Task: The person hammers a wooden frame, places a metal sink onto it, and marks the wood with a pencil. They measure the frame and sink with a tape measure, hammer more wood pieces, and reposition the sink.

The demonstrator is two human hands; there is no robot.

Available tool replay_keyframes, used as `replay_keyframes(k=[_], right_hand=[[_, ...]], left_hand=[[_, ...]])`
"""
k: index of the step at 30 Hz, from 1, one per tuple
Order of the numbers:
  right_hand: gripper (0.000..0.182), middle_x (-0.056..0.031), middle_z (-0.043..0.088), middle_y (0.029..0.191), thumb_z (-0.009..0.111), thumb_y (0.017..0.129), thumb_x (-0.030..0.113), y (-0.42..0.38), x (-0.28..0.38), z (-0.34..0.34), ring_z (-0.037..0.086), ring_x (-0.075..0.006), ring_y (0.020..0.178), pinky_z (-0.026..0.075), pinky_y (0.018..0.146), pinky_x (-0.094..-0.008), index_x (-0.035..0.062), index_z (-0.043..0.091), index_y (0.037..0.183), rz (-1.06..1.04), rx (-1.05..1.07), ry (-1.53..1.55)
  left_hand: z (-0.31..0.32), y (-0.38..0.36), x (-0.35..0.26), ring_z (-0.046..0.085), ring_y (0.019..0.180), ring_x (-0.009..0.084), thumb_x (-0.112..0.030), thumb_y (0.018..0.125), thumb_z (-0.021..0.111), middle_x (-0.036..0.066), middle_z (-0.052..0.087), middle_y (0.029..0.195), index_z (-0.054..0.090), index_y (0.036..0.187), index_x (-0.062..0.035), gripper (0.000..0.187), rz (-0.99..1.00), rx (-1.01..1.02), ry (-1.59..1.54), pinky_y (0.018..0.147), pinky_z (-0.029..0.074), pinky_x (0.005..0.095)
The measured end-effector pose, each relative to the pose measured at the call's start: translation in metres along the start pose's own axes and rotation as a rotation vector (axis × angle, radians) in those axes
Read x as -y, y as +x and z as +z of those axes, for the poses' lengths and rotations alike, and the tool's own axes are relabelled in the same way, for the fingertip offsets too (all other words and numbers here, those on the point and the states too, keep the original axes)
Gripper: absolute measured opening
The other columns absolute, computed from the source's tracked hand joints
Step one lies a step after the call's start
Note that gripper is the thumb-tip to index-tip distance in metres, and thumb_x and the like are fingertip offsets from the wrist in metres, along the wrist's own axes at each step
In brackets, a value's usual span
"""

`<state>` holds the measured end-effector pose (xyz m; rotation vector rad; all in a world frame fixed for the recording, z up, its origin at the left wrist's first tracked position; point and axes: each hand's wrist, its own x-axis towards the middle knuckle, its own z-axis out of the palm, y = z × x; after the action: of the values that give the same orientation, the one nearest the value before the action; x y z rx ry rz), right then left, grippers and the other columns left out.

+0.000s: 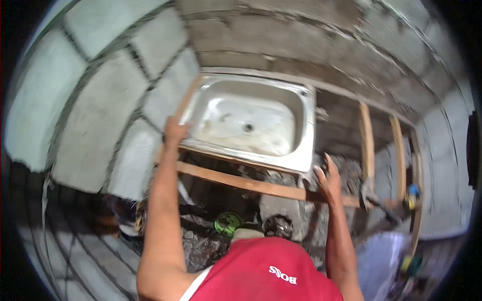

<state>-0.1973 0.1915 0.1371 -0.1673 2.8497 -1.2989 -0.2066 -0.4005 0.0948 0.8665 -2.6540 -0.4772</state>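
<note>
A stainless steel sink (248,145) with a drain hole sits on a wooden frame (241,180) against the block wall. My left hand (175,131) is at the sink's left front corner, its fingers closed around the edge beside a wooden strip (189,95). Just off the right front corner, my right hand (329,180) is open, with its fingers apart and nothing in it. The frame's front rail passes below the sink and behind my right wrist.
Crosspieces (367,140) span the frame on the right. A hammer (384,208) lies at its front right corner, near a small blue and yellow object (412,195). Rubble and a green round object (228,222) are on the ground below. Block walls (105,100) enclose the left and back.
</note>
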Motion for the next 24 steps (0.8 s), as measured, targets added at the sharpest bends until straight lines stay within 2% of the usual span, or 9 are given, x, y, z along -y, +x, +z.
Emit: replay_keyframes(k=[2,3,4,8,10,12,15,19,24], right_hand=[[0.07,-0.0272,0.049,0.146,0.066,0.094,0.032,0.012,-0.006,0.024,0.052,-0.0403,0.13,0.041,0.11,-0.0438,0.0034,0.039,0.152,0.033,-0.009,0.04],[0.07,-0.0277,0.046,0.149,0.066,0.095,0.031,0.02,-0.014,0.032,0.048,-0.0418,0.135,0.039,0.112,-0.0437,0.0014,0.038,0.152,0.018,-0.012,0.0],[0.071,-0.0283,0.043,0.151,0.064,0.096,0.031,0.024,-0.007,0.036,0.044,-0.0412,0.139,0.036,0.114,-0.0433,0.0002,0.036,0.153,0.048,-0.013,0.025],[0.073,-0.029,0.043,0.151,0.064,0.097,0.029,0.043,-0.01,0.06,0.044,-0.0366,0.14,0.036,0.114,-0.0405,-0.0036,0.031,0.154,0.115,-0.047,0.083],[0.076,-0.0295,0.041,0.152,0.065,0.097,0.03,0.044,-0.007,0.073,0.042,-0.0349,0.141,0.035,0.114,-0.0384,-0.0073,0.03,0.153,0.185,0.072,0.405],[0.078,-0.0296,0.039,0.154,0.066,0.096,0.032,0.04,-0.012,0.086,0.04,-0.0349,0.142,0.032,0.115,-0.038,-0.0084,0.03,0.152,-0.04,-0.026,0.138],[0.078,-0.0306,0.04,0.153,0.065,0.096,0.032,0.033,0.023,0.082,0.04,-0.0362,0.142,0.031,0.116,-0.0371,-0.0103,0.03,0.151,0.031,-0.018,0.104],[0.073,-0.0306,0.043,0.15,0.062,0.097,0.029,0.034,0.03,0.083,0.044,-0.0368,0.139,0.033,0.114,-0.0368,-0.011,0.032,0.15,0.052,-0.048,-0.028],[0.063,-0.0274,0.048,0.148,0.057,0.1,0.023,0.036,0.039,0.088,0.048,-0.0341,0.135,0.035,0.112,-0.0365,-0.0075,0.034,0.151,0.074,-0.072,-0.068]], left_hand=[[0.007,-0.008,0.0,0.063,0.11,0.0401,-0.048,0.076,0.08,0.024,0.063,0.119,0.062,0.112,0.0028,0.065,0.026,-0.148,0.108,0.091,0.052,0.0503],[-0.027,-0.031,-0.031,0.061,0.112,0.0412,-0.049,0.077,0.08,0.023,0.063,0.119,0.06,0.119,0.003,0.07,-0.175,-0.094,0.02,0.095,0.051,0.051],[-0.051,-0.047,-0.052,0.058,0.116,0.0412,-0.047,0.078,0.079,0.023,0.061,0.12,0.062,0.118,0.0013,0.065,-0.156,-0.07,0.001,0.098,0.049,0.0505],[-0.052,-0.049,-0.031,0.057,0.115,0.0394,-0.038,0.082,0.077,0.022,0.06,0.121,0.072,0.108,-0.003,0.044,-0.067,-0.099,-0.097,0.096,0.049,0.049],[-0.027,-0.049,-0.009,0.058,0.115,0.0389,-0.033,0.084,0.076,0.02,0.061,0.122,0.072,0.11,-0.0031,0.041,-0.012,-0.2,-0.108,0.094,0.049,0.0487],[-0.028,-0.058,-0.002,0.062,0.11,0.0381,-0.033,0.086,0.074,0.019,0.064,0.115,0.07,0.116,-0.0028,0.042,-0.013,-0.232,-0.04,0.092,0.051,0.0472],[-0.033,-0.067,0.011,0.062,0.109,0.0391,-0.03,0.085,0.075,0.02,0.065,0.113,0.07,0.115,-0.0024,0.041,0.007,-0.204,-0.237,0.091,0.051,0.0476],[-0.041,-0.073,0.021,0.061,0.108,0.0408,-0.029,0.084,0.075,0.02,0.065,0.114,0.07,0.112,-0.0022,0.039,-0.01,-0.111,-0.227,0.092,0.05,0.0485],[-0.058,-0.094,0.033,0.06,0.11,0.0447,-0.03,0.082,0.077,0.02,0.064,0.116,0.069,0.118,-0.0044,0.045,0.063,-0.154,-0.246,0.096,0.049,0.0511]])
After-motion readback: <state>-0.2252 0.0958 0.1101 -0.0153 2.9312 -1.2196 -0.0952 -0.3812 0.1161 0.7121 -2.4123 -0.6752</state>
